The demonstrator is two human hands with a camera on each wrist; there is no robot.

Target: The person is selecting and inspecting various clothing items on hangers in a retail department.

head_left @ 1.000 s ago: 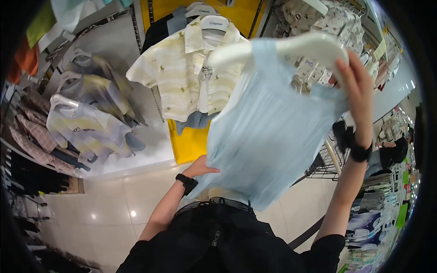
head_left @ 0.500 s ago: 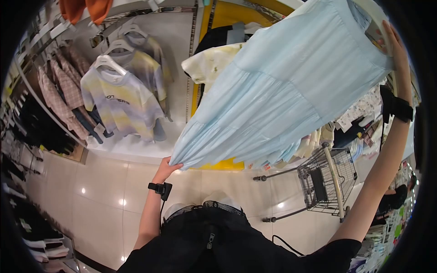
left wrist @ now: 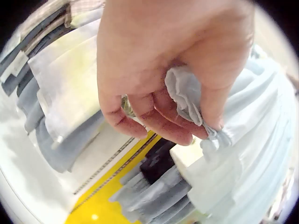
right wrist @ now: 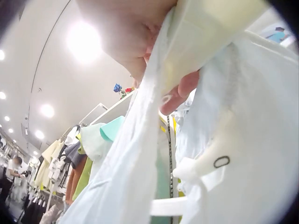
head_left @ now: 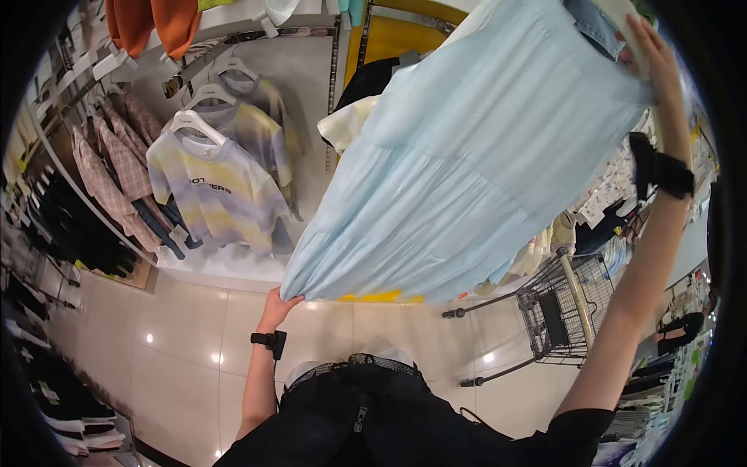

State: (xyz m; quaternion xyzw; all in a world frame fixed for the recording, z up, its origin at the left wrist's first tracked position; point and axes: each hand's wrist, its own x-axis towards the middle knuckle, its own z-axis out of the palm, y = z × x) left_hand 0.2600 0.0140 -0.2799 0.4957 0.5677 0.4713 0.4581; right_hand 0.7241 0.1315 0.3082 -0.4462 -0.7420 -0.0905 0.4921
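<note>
A pale blue tiered dress [head_left: 475, 148] is stretched diagonally across the head view, its neckline at the upper right and its gathered hem at the lower left. My left hand [head_left: 276, 309] pinches the hem corner; the left wrist view shows the bunched cloth [left wrist: 184, 95] between thumb and index finger, with the other fingers curled beneath. At the upper right, my right hand [head_left: 661, 70] grips one end of a white hanger [right wrist: 205, 32] at the dress's shoulder. Fingertips [right wrist: 180, 93] show around the hanger in the right wrist view, partly covered by cloth.
Tie-dye shirts [head_left: 222, 187] hang on the left, beside pink plaid shirts [head_left: 117, 167]. Behind the dress, a pale yellow shirt [head_left: 346, 124] is mostly hidden. A wire shopping cart [head_left: 560, 311] stands on the tiled floor to the right. Folded clothes [head_left: 66, 405] lie at the lower left.
The dress has swung from in front of my body to a long diagonal spread. My right hand has moved up and right with the hanger, my left hand left, drawing the hem out.
</note>
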